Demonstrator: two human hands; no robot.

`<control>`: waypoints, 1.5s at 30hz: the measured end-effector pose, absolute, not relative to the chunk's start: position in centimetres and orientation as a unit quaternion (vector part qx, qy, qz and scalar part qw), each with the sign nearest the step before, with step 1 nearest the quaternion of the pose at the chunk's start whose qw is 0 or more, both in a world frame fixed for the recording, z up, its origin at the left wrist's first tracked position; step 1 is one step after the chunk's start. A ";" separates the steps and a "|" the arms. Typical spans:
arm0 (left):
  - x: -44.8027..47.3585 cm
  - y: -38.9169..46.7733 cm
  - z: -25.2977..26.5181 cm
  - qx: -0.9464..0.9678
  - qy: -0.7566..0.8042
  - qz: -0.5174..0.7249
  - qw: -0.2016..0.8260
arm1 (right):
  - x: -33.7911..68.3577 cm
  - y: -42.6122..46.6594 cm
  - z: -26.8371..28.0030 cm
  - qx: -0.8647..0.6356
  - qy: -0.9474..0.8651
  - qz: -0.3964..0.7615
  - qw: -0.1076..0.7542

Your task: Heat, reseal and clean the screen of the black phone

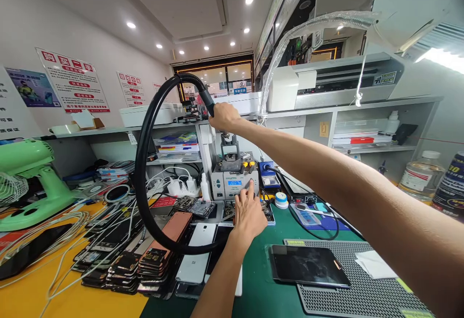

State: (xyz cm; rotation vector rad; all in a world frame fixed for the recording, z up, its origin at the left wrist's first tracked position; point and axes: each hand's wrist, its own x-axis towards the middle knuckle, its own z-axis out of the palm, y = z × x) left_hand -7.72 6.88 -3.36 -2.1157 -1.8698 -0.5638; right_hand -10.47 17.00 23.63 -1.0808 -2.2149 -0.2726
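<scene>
A grey hot air rework station with a lit blue display, which seems to read 100, stands at the back of the green mat. My left hand reaches to its front panel, fingers partly stretched out and holding nothing. One fingertip is at the panel's right side, on or very near it. Raised above the station, my right hand is closed around the handle of the hot air gun. A thick black hose loops from the handle down to the left. The gun's metal nozzle end is mostly hidden behind my hand.
Stacked phone parts and a white phone lie left of my forearm. A black tablet-like device rests on a perforated grey mat at right. A green fan and loose white cables are far left; bottles stand right.
</scene>
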 end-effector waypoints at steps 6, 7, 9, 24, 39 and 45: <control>-7.6 6.6 -3.5 -0.729 -0.637 -0.209 0.135 | -10.4 16.9 24.5 -0.391 -0.847 -0.125 0.337; -7.6 6.6 -3.5 -0.729 -0.637 -0.211 0.136 | -10.4 16.8 24.7 -0.387 -0.847 -0.130 0.341; -7.6 6.4 -3.5 -0.729 -0.635 -0.215 0.138 | -10.2 16.4 25.0 -0.378 -0.846 -0.139 0.349; -7.9 3.6 -0.6 -0.778 -0.582 -0.219 0.089 | 2.3 6.9 26.8 -0.322 -0.830 -0.225 0.397; -6.7 6.5 -1.6 -0.730 -0.647 -0.163 0.150 | 8.8 4.9 24.1 -0.422 -0.822 -0.171 0.342; -6.6 6.7 -2.1 -0.724 -0.658 -0.142 0.148 | 10.3 4.4 22.8 -0.441 -0.829 -0.148 0.311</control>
